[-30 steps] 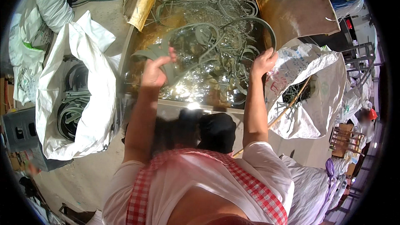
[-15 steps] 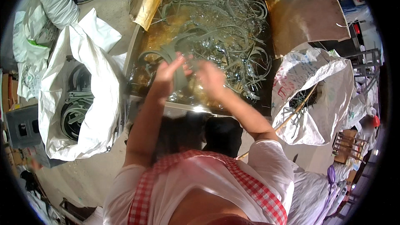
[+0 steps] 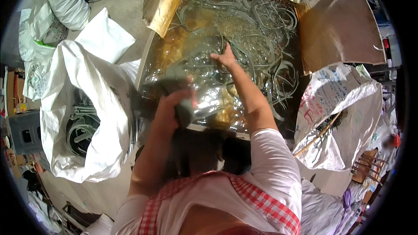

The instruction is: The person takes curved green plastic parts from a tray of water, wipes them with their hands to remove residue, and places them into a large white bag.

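Outward, far to the left of the left grip, has stuffed pale sacks (image 3: 65,2) piled up, and below them, a little nearer the body than that grip, a dark grey crate (image 3: 28,132). Closer in, left of the same grip and apart from it, has an open white sack (image 3: 82,78), with coiled grey-green strips (image 3: 83,128) visible down in its mouth.

With the left hand (image 3: 172,109), holds a bundle of flat strips (image 3: 185,114), also grey-green, fingers and thumb bent round it; cannot tell how tightly, or how many, because of the blur. Holds this bundle over the near left corner of a shallow water tank (image 3: 146,58). Straight ahead of the left grip, at the tank's far left, has a pale flap (image 3: 167,6) stained yellow-brown.

Farther ahead and to the right of the left grip, has the right hand (image 3: 226,56) out over the water among loose curved strips (image 3: 286,64). Shows thumb and forefinger spread apart there; cannot tell whether any strip lies caught between.

Right of the right grip and farther from the body, has a brown board (image 3: 342,30) leaning beside the tank; nearer the body, a printed white sack (image 3: 315,89), open, with a thin stick (image 3: 321,131) slanting out.
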The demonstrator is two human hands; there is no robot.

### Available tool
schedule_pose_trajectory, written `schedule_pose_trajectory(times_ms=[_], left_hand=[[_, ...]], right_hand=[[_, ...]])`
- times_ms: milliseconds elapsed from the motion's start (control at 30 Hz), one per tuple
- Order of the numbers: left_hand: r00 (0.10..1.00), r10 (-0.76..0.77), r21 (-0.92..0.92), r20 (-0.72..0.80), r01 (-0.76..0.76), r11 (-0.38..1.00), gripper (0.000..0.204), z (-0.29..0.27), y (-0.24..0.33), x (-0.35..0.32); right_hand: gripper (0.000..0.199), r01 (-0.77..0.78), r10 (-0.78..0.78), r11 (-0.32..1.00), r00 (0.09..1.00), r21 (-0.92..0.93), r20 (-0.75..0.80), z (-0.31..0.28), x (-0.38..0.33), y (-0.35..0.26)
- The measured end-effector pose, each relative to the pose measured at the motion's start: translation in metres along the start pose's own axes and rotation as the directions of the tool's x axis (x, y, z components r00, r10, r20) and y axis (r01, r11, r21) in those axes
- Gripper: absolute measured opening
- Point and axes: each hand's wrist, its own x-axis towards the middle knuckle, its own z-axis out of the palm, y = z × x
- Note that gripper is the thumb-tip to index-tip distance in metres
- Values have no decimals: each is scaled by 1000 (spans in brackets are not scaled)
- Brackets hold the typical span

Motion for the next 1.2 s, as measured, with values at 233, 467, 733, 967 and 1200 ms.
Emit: schedule_pose_trajectory(times_ms=[233, 467, 733, 967, 1200], left_hand=[[989, 137, -92, 63, -131, 987, 46, -3, 3, -1], [943, 332, 738, 18, -237, 632, 25, 9, -13, 14], [985, 170, 976, -7, -31, 216, 27, 41, -21, 22], [872, 464, 645, 155, -445, 621, 14, 41, -41, 38], [874, 455, 253, 170, -485, 837, 40, 41, -24, 29]], right_hand=[[48, -42, 31, 978, 998, -204, -59, 21, 11, -22], [37, 150, -38, 920, 954, 362, -298, -87, -30, -112], [42, 379, -336, 906, 372, -189, -865, -257, -42, -128], [33, 465, -458, 873, 678, -146, -575, -187, -117, -118], [28, 459, -730, 617, 638, -639, -246, -147, -177, -128]])
